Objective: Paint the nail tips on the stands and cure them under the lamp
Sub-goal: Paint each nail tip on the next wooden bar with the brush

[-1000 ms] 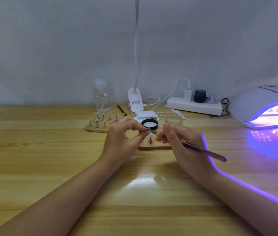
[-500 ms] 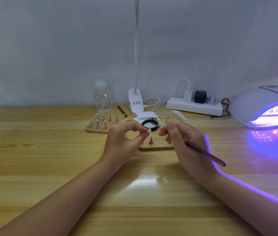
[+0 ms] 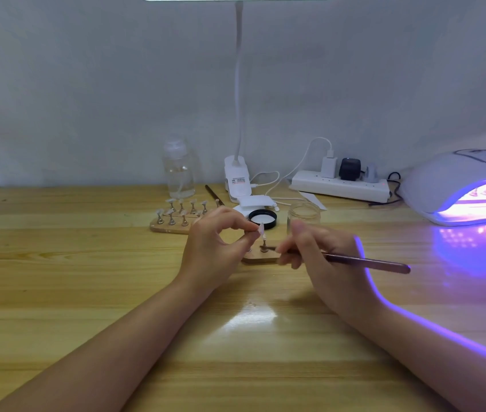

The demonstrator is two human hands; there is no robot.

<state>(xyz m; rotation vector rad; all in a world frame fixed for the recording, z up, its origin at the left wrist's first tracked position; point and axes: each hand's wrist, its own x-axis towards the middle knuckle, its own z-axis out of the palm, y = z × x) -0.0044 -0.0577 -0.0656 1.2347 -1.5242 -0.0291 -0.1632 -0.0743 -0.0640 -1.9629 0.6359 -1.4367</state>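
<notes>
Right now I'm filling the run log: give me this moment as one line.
left hand: pinches nail tip | right hand: grips brush | curing lamp: lit | phase: painting

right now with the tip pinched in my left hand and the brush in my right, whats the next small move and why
Probably bring the brush tip up to the nail tip and stroke it. The left hand pinches that tip raised above the near wooden base, while the right hand holds the bristle end low, beside a stand on that base rather than on the tip. Whether the bristles carry polish cannot be told.
</notes>
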